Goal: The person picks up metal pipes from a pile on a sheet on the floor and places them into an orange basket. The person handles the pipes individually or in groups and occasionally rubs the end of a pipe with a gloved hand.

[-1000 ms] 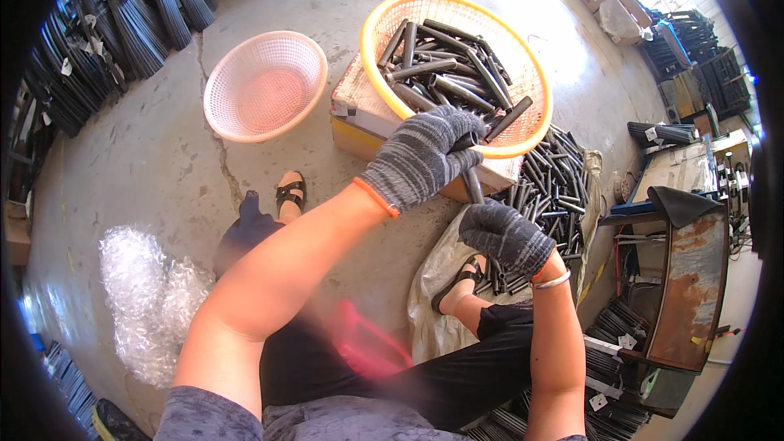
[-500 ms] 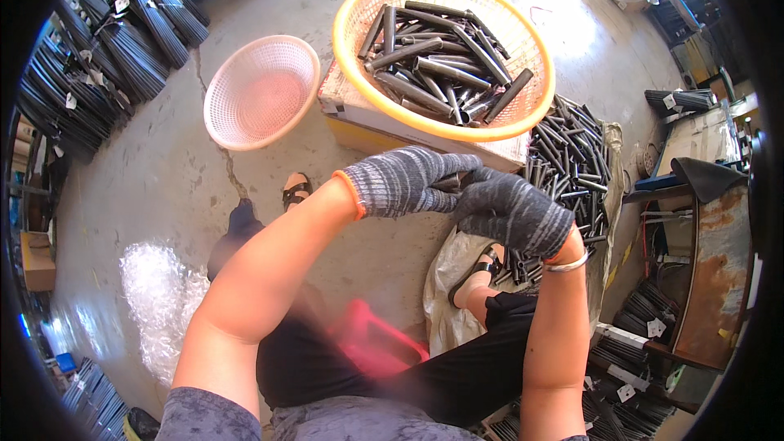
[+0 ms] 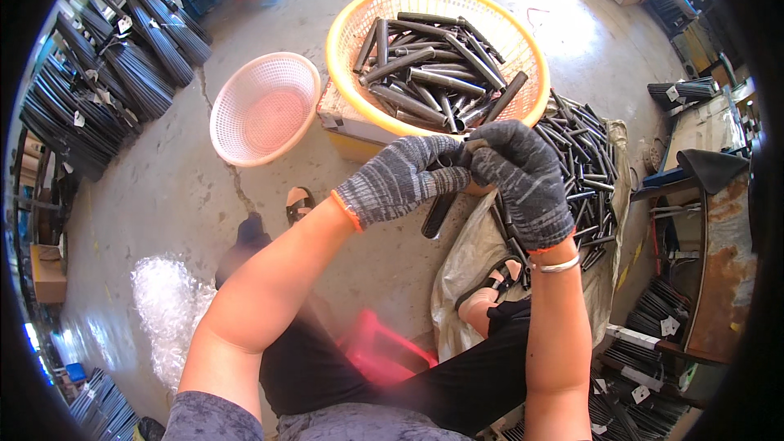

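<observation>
Both my hands wear grey striped knit gloves with orange cuffs, and they meet in front of the large basket. A dark metal tube [image 3: 438, 215] slants down below my fingers, its lower end showing and its upper part covered by the gloves. My left hand [image 3: 404, 177] is closed round it with thumb and fingers. Fingers bent, my right hand [image 3: 527, 184] pinches at its upper end, touching the left fingertips. Just beyond, an orange-rimmed plastic basket [image 3: 336, 73] holds many similar dark tubes [image 3: 445, 75].
The basket rests on a cardboard box [image 3: 347, 122]. To its left stands a pink mesh basket [image 3: 265, 110]. More tubes [image 3: 584, 171] lie heaped on a sack [image 3: 461, 282] at right. Clear plastic wrap [image 3: 167, 302] lies at left. Bundled rods [image 3: 139, 61] stand far left.
My right hand has turned more upright and risen slightly. The tube, mostly hidden between the gloves before, now slants downward with its lower end in sight. The view has shifted a little.
</observation>
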`<state>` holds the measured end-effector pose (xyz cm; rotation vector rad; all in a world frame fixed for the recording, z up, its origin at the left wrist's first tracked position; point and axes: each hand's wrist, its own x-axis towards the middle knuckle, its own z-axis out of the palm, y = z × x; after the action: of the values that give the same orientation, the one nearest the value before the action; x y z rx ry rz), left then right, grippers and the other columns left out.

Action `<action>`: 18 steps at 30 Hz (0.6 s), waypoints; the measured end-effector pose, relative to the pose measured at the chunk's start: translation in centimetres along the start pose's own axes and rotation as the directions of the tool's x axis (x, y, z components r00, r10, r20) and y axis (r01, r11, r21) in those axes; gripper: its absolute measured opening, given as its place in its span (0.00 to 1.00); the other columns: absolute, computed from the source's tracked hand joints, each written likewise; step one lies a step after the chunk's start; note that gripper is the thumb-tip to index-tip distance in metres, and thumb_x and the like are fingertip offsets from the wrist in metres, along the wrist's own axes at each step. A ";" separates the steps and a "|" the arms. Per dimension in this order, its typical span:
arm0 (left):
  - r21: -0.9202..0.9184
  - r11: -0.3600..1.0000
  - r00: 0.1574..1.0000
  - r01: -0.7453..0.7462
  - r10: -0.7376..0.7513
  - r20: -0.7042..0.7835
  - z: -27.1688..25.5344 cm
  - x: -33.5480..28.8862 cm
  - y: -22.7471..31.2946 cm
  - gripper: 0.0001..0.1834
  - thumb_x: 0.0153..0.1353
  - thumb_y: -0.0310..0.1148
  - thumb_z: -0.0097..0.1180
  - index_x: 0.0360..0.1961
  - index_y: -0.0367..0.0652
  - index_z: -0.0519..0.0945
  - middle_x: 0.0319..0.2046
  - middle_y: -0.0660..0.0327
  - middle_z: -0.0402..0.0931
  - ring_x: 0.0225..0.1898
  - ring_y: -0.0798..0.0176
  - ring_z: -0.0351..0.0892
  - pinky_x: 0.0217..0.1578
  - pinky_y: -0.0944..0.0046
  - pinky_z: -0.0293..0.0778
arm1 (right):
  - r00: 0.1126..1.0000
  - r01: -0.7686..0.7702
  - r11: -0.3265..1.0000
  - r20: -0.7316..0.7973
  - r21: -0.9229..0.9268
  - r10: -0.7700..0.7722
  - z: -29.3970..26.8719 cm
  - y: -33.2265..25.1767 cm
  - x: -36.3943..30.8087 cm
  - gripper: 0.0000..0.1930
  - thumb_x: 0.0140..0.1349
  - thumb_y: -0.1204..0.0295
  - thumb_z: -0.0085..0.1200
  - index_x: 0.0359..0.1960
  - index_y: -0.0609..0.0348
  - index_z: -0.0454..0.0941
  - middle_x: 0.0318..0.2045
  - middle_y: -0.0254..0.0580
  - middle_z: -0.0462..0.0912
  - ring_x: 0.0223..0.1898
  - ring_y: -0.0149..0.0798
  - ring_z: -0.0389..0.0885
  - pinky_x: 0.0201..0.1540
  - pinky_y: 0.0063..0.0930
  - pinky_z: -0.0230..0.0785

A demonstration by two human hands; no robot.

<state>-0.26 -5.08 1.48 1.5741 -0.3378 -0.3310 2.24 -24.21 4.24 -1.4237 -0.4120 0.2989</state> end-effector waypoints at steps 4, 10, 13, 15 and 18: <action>0.020 0.997 0.997 0.077 -0.077 0.000 0.0 -0.2 0.8 0.17 0.63 0.27 0.55 0.53 0.37 0.73 0.41 0.62 0.79 0.45 0.69 0.76 0.49 0.66 0.71 | 0.995 -0.036 0.998 -0.094 0.056 0.041 -1.8 -0.3 0.0 0.09 0.57 0.83 0.57 0.40 0.62 0.79 0.35 0.35 0.82 0.38 0.28 0.78 0.45 0.22 0.72; 0.032 0.999 0.998 -0.008 0.010 -0.055 0.4 0.1 0.8 0.18 0.58 0.29 0.62 0.49 0.42 0.74 0.42 0.65 0.76 0.44 0.73 0.74 0.47 0.68 0.71 | 0.997 0.009 0.990 -0.076 -0.143 -0.019 -2.0 0.2 -0.7 0.09 0.55 0.81 0.59 0.39 0.63 0.81 0.34 0.36 0.83 0.37 0.26 0.79 0.44 0.22 0.73; 0.019 1.000 0.998 0.012 -0.010 -0.068 0.4 -0.2 1.0 0.17 0.57 0.28 0.62 0.49 0.43 0.75 0.41 0.66 0.76 0.41 0.74 0.73 0.43 0.71 0.71 | 0.994 0.000 0.980 -0.105 -0.198 -0.021 -1.5 -0.2 -1.0 0.09 0.55 0.82 0.59 0.38 0.63 0.81 0.34 0.36 0.84 0.35 0.27 0.80 0.42 0.21 0.74; 0.010 0.999 0.996 0.030 -0.030 -0.082 0.4 -0.5 1.3 0.17 0.57 0.26 0.60 0.48 0.42 0.76 0.38 0.67 0.77 0.35 0.75 0.73 0.36 0.73 0.72 | 0.991 0.018 0.967 -0.122 -0.255 -0.051 -1.5 0.0 -1.1 0.09 0.54 0.83 0.58 0.38 0.63 0.81 0.33 0.37 0.84 0.35 0.27 0.80 0.41 0.21 0.74; -0.065 0.998 0.997 -0.016 0.010 -0.081 0.5 -0.3 0.7 0.16 0.59 0.26 0.58 0.49 0.41 0.76 0.35 0.67 0.77 0.27 0.76 0.73 0.28 0.74 0.71 | 0.971 0.147 0.924 -0.127 -0.352 -0.203 -1.0 0.3 -1.1 0.08 0.54 0.83 0.58 0.37 0.63 0.81 0.33 0.38 0.84 0.34 0.27 0.81 0.41 0.22 0.74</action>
<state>-0.79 -5.45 2.12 1.5157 -0.2719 -0.2651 1.73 -25.56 3.72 -1.7232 -0.4708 -0.0386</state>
